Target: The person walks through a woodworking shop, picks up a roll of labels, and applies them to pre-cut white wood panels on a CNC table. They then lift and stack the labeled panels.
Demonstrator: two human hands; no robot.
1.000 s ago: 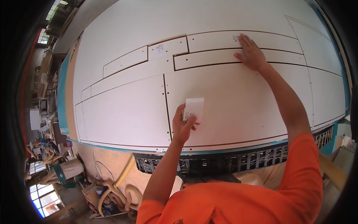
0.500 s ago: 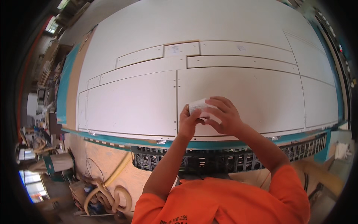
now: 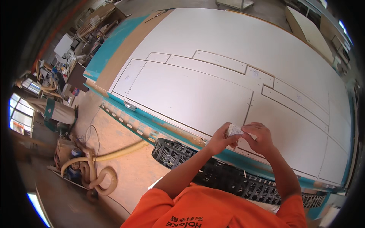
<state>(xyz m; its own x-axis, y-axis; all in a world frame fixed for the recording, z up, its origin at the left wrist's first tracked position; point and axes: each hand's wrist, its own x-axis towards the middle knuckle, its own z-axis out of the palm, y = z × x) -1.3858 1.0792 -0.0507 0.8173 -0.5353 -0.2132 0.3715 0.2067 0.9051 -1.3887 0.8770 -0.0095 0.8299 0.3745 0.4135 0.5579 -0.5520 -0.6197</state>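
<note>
My left hand (image 3: 222, 140) is closed round a small white wad of printed paper labels (image 3: 234, 130), held just above the near edge of a large white board (image 3: 190, 98). From the other side my right hand (image 3: 261, 137) meets the wad, its thumb and bent fingers pinching at the right edge. My fingers hide part of the labels. Cut lines divide the board into several flat panels with small drilled holes. Paper labels lie on some of these, such as the label (image 3: 256, 73) on a short panel beyond my hands.
A teal machine bed (image 3: 152, 125) carries the board. Along its front runs a black slatted cable chain (image 3: 171, 152), close to my body. Beige hoses (image 3: 100, 176) coil on the floor at the left. A low trolley (image 3: 234, 4) stands beyond the far edge.
My view has swung left, so the board now lies aslant and more of the left floor shows. Both hands stay together at the labels, the right now closer in on them.
</note>
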